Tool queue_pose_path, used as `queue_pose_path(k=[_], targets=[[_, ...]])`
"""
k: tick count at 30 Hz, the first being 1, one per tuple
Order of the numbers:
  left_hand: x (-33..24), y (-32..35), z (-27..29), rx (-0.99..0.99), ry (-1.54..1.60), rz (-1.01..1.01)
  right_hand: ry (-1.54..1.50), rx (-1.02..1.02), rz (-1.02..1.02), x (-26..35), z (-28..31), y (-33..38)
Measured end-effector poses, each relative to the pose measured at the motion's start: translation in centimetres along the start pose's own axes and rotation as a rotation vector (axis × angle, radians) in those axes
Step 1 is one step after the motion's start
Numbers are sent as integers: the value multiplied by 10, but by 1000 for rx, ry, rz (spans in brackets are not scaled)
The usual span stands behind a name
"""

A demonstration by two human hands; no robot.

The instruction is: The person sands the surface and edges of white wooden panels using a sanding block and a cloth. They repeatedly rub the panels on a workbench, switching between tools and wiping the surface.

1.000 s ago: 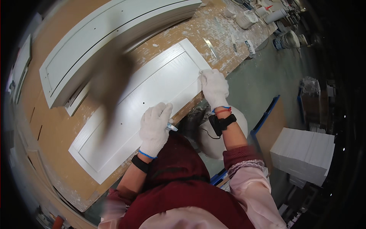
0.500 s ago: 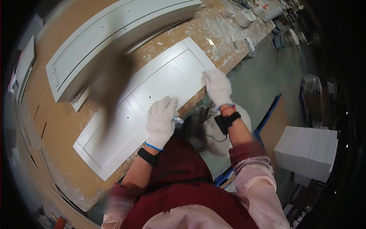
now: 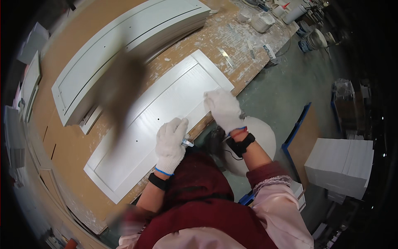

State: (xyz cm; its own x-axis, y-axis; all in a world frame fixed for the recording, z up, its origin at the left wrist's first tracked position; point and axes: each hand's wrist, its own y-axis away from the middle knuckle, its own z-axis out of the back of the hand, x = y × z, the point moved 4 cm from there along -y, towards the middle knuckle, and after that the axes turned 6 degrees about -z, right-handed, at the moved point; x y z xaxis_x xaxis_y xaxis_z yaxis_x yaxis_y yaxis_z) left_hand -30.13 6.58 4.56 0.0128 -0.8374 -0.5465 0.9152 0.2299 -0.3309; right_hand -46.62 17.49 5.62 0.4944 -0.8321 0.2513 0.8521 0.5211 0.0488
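Note:
A white panel with a recessed centre and small dark holes lies on the workbench. My left hand, in a white knit glove, rests on its near edge with fingers bent. From beneath that hand a small pale, bluish thing sticks out; its kind is unclear. My right hand, gloved too, is on the panel's near edge toward the right end. Its fingers are curled under, and whatever they hold, if anything, is hidden.
Behind the panel stands a stack of similar white panels. The bench carries white smears, a scraper blade and a tub. A round white stool and stacked white boards stand right. A dark blur covers part of the view.
My right hand has moved left along the panel's near edge, away from its right corner. The left hand stays on the edge. The whole view has shifted slightly.

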Motion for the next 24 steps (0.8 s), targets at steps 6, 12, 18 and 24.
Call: queue_pose_path(k=[6,12,18,24], targets=[[0,2,-1,-9,-28,-15,-100,-61,-85,-26,25,-33],[1,0,-4,-3,-11,-21,207,168,4,-8,6,-56],[0,-1,-1,-18,10,-24,273,263,94,5,11,-59],[3,1,-3,4,-8,20,434,293,126,27,19,-50]])
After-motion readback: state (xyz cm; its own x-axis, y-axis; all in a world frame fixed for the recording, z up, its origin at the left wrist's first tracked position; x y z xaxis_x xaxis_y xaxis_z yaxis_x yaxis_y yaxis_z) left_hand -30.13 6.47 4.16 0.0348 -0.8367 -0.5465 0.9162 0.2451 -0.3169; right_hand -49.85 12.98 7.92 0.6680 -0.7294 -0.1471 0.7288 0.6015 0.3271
